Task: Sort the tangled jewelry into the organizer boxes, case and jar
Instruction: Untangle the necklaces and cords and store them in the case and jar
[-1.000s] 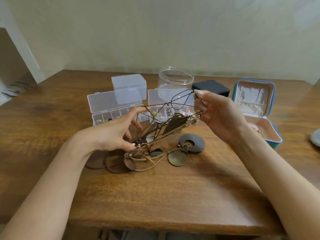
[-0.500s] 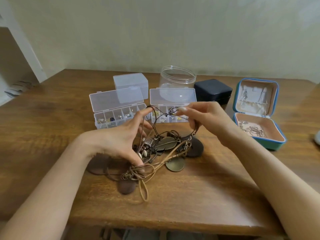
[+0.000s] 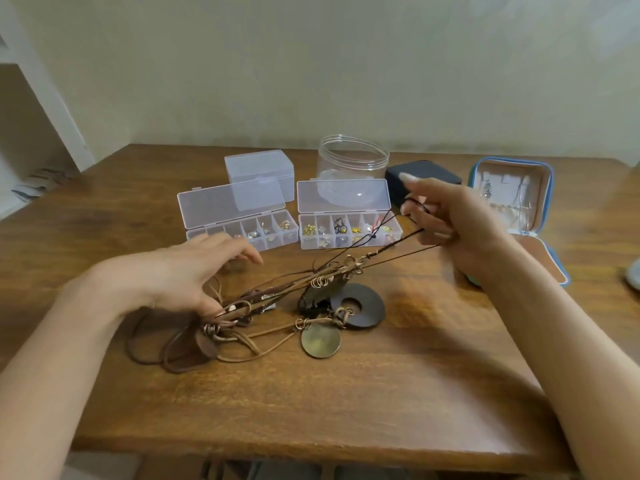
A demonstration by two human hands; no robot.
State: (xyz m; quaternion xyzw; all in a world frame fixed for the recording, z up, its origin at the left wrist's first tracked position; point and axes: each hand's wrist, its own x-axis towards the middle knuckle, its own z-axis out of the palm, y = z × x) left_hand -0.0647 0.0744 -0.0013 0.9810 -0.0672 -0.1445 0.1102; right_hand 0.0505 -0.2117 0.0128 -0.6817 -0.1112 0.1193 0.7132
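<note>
A tangle of brown cord necklaces (image 3: pixel 277 306) with a dark wooden ring (image 3: pixel 360 308) and a brass disc (image 3: pixel 320 341) lies mid-table. My right hand (image 3: pixel 446 223) pinches thin dark cords and holds them taut up to the right. My left hand (image 3: pixel 187 275) presses down on the tangle's left end, thumb against the cords. Two open clear organizer boxes (image 3: pixel 242 230) (image 3: pixel 349 230) hold small pieces. The clear jar (image 3: pixel 353 161) stands open behind them. The blue jewelry case (image 3: pixel 512 202) is open at the right.
A closed clear box (image 3: pixel 259 169) sits behind the left organizer. A dark blue box (image 3: pixel 422 174) stands beside the jar, partly behind my right hand. A grey object (image 3: pixel 633 273) shows at the right edge. The wooden table's (image 3: pixel 346 410) front edge is near me.
My right hand has moved right and up, stretching the dark cords out of the tangle. My left hand dropped from a raised pinch to pressing on the tangle's left end.
</note>
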